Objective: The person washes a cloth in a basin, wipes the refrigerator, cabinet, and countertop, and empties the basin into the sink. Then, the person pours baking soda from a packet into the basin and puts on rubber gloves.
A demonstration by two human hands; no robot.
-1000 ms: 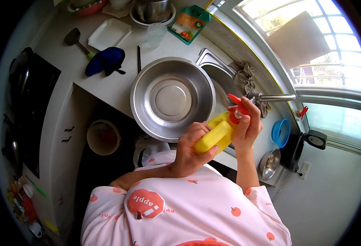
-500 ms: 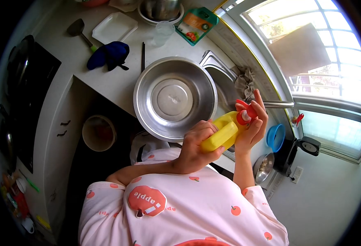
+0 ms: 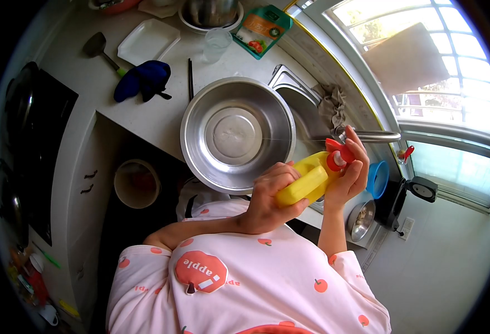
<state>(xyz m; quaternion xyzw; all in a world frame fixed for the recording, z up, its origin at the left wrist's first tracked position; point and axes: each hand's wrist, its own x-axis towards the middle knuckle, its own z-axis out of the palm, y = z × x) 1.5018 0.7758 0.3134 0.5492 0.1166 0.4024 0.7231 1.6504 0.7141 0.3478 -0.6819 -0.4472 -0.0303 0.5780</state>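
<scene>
A yellow pump bottle (image 3: 307,186) with a red pump head (image 3: 338,154) is held tilted over the near right rim of a large steel basin (image 3: 206,158). My left hand (image 3: 273,200) is wrapped round the bottle's lower body. Around the pump head my right hand (image 3: 349,175) is closed, its thumb and fingers on the red part. A thin, faint streak runs from the nozzle across the basin, like a jet of liquid. The basin rests on the counter's edge, partly over the sink (image 3: 306,111).
Chopsticks (image 3: 190,79), a clear cup (image 3: 217,44), a dark blue cloth item (image 3: 143,80), a spatula (image 3: 96,45) and a white tray (image 3: 147,42) lie on the counter. The faucet (image 3: 376,136) stands right of my hands. A bin (image 3: 136,183) sits below.
The faint streak from the pump nozzle to the basin now shows. The bottle and both hands have shifted slightly to the right, and the hold is the same.
</scene>
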